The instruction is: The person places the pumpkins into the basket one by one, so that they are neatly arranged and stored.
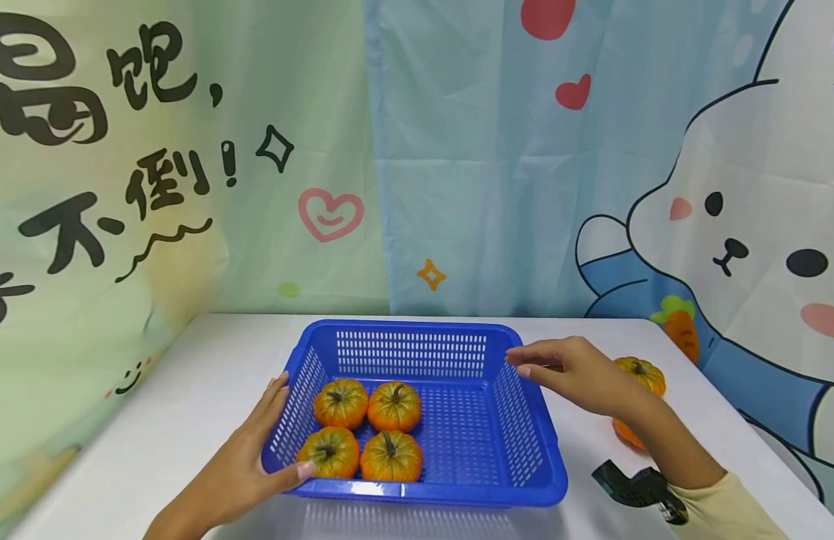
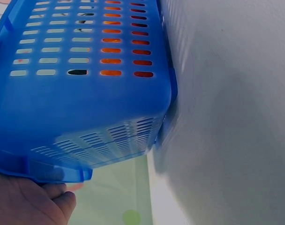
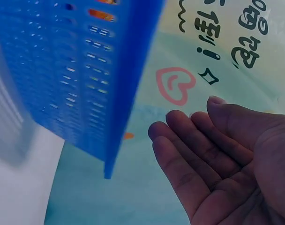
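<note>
A blue plastic basket [image 1: 457, 491] with slotted walls stands on the white table. Several small orange-green pumpkins [image 1: 392, 456] sit together in its left half. My left hand [image 1: 244, 457] grips the basket at the left, its thumb over the rim near the front corner and its fingers along the outer side. In the left wrist view, fingertips [image 2: 65, 204] show past the rim. Above the basket's right rim hovers my right hand [image 1: 579, 375], fingers loosely extended. The right wrist view shows that hand [image 3: 227, 168] apart from the basket, holding nothing.
Two more pumpkins, one visible as a far pumpkin [image 1: 641, 373] and one as a nearer pumpkin [image 1: 629, 433], lie right of the basket, partly hidden by the right forearm. A black strap device [image 1: 636, 484] is at the right wrist. A printed curtain [image 1: 451, 187] hangs behind the table [image 1: 235, 352].
</note>
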A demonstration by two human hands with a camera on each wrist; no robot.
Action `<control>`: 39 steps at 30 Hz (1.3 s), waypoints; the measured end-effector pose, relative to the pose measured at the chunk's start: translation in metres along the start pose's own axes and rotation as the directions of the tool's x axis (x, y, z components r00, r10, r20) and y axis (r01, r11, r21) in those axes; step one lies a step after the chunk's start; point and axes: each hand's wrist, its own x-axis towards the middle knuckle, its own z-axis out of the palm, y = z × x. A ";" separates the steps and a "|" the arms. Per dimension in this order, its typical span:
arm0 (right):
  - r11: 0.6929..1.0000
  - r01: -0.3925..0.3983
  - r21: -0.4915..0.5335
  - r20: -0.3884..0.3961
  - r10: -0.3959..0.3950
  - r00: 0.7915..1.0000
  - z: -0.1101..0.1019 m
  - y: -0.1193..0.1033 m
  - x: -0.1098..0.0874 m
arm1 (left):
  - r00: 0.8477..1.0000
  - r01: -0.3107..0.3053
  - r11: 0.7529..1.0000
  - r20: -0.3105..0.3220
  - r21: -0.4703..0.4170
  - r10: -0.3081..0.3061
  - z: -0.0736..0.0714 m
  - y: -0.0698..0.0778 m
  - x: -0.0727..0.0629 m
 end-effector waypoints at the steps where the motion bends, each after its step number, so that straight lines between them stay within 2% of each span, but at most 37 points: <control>1: 1.000 -0.003 -0.001 -0.004 0.003 1.000 0.000 0.001 -0.002 | 1.000 -0.001 1.000 0.000 0.000 0.001 0.000 0.000 0.000; 8: 0.997 -0.059 0.044 -0.032 0.060 0.998 0.007 0.012 -0.018 | 1.000 0.012 1.000 0.010 -0.004 -0.012 0.000 0.001 0.000; 12: 0.994 -0.091 0.062 -0.096 0.097 0.991 0.012 0.018 -0.027 | 1.000 0.009 1.000 0.008 0.002 -0.009 -0.001 0.001 0.000; 18: 0.998 -0.055 -0.031 -0.243 0.046 0.969 0.024 0.031 -0.039 | 1.000 0.012 1.000 0.009 0.009 -0.012 0.000 0.001 0.001; 21: 0.999 -0.048 -0.019 -0.269 0.041 0.962 0.028 0.038 -0.044 | 1.000 0.020 1.000 0.011 0.014 -0.020 0.000 0.002 0.001; 26: 0.997 -0.082 0.000 -0.275 0.079 0.958 0.030 0.048 -0.051 | 1.000 0.026 1.000 0.015 0.003 -0.027 0.000 0.002 0.000; 30: 0.993 -0.120 -0.019 -0.261 0.111 0.959 0.026 0.055 -0.056 | 1.000 0.027 1.000 0.017 0.001 -0.027 0.001 0.001 0.000; 34: 0.980 -0.190 -0.061 -0.251 0.169 0.953 0.014 0.062 -0.062 | 1.000 0.023 1.000 0.018 0.008 -0.023 0.002 0.001 0.000; 39: 0.959 -0.264 -0.103 -0.282 0.226 0.932 -0.006 0.077 -0.072 | 1.000 0.016 1.000 0.018 0.010 -0.016 0.002 0.000 0.000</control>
